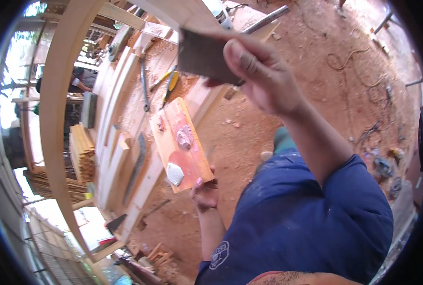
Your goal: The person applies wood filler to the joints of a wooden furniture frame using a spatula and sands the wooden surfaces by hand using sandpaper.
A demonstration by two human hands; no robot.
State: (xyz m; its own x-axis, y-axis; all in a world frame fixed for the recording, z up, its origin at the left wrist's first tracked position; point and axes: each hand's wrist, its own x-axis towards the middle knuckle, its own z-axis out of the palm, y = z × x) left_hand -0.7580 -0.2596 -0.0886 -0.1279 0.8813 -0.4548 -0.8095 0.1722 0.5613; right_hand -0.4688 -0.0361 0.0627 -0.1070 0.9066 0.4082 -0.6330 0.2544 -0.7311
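Your right hand pinches dark rectangular plate, material unclear; left hand, partly hidden, clasps paste-smeared wooden board.

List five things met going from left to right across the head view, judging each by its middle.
Stack of wooden strips, dark curved strip, orange board, right hand, crumpled bluish-grey item.
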